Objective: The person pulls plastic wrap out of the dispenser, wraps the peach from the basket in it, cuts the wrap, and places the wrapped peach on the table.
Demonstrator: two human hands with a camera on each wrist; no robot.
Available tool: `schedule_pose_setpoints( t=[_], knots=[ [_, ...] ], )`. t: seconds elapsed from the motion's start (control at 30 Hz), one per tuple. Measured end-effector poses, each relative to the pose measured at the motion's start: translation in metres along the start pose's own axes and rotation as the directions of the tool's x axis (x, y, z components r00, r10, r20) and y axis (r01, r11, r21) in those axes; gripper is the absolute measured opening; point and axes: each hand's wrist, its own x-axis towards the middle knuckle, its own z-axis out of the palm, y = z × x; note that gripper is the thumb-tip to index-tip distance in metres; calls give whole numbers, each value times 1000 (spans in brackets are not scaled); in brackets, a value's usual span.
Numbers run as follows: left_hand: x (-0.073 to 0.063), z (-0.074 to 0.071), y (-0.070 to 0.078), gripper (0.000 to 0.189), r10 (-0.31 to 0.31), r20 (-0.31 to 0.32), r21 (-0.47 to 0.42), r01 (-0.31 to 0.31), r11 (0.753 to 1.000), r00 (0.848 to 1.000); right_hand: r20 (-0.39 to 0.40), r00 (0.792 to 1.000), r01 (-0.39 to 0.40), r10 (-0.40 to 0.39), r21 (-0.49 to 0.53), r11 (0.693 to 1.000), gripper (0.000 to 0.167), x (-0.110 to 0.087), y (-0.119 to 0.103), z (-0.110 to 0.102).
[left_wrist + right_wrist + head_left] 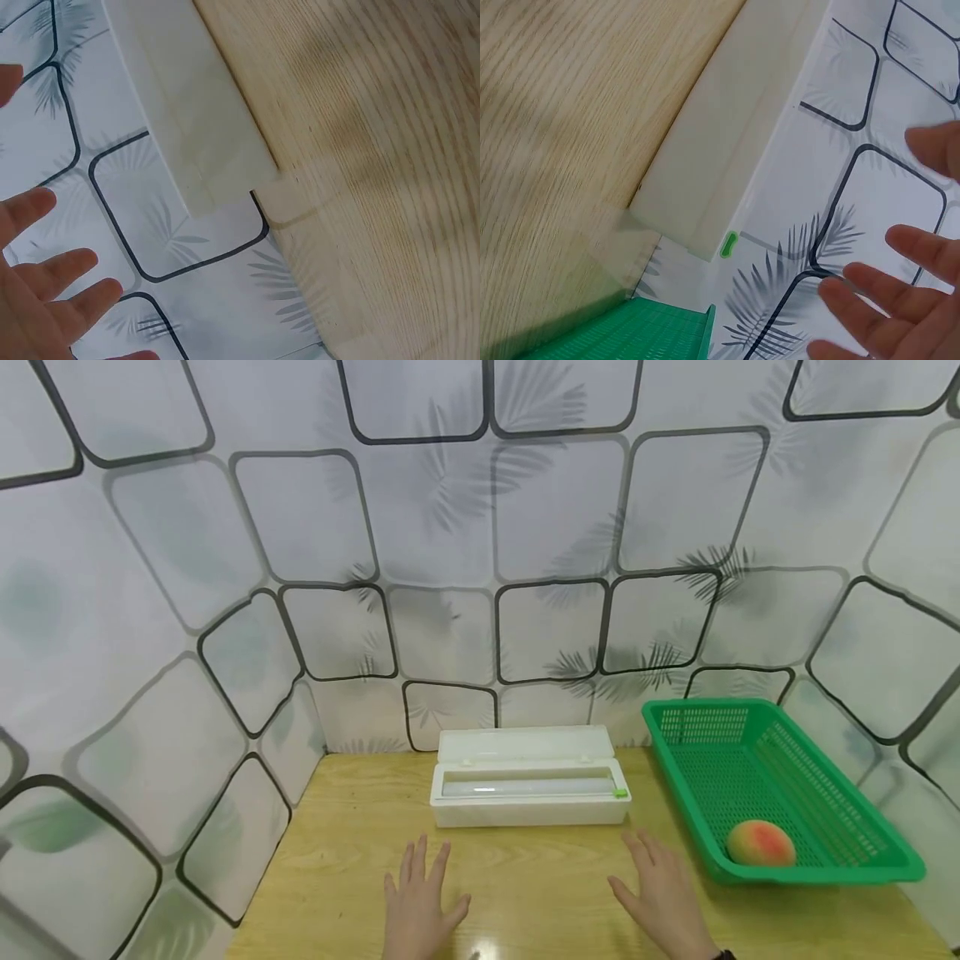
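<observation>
Fingers spread, my left hand (418,902) hovers near the front of the table and holds nothing. My right hand (663,893) is likewise spread, with the green basket beyond it on the right. Ahead of both hands lies a long white box (529,815) with its lid (525,744) raised at the back. Inside it is a pale roll (527,787), and a small green slider (620,793) sits at its right end. The left wrist view has the box's plain side (199,127) beyond the left fingers (64,266); in the right wrist view, the right fingers (889,289) are apart.
A green plastic basket (678,793) stands at the right of the wooden table (337,860). In its near corner lies a red-and-yellow peach (761,843). Patterned wall covering (435,635) rises behind the table and along both sides.
</observation>
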Motion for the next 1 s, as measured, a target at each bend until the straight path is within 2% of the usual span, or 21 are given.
schedule_pose_setpoints(
  t=[0.13,0.2,0.33,0.47,0.57,0.7,0.83,1.0],
  knots=[
    [1,0,3,53,33,-112,-53,-39,998,993,-34,999,5,-4,30,1000,44,3,-3,-2],
    [2,-1,4,47,43,-133,-71,-53,996,990,-43,999,4,-3,36,999,36,4,-5,-3],
    [4,-1,6,33,37,-93,-109,-47,993,995,-46,999,5,-2,51,999,22,7,-7,-1],
    [3,2,6,20,15,-30,-156,-19,988,999,30,999,-32,31,69,997,18,7,-8,5],
    [3,7,5,14,19,-22,-183,-22,983,1000,63,997,-50,46,74,996,17,7,-7,11],
    [6,12,3,11,47,-36,-197,-53,979,998,62,998,-31,28,54,998,13,8,-5,15],
    [20,15,-1,8,68,-82,-169,-81,982,994,65,998,-10,8,40,999,10,16,-1,18],
    [49,19,-13,8,76,-135,-146,-96,985,988,51,998,30,-33,63,998,12,34,8,20]
  ],
)
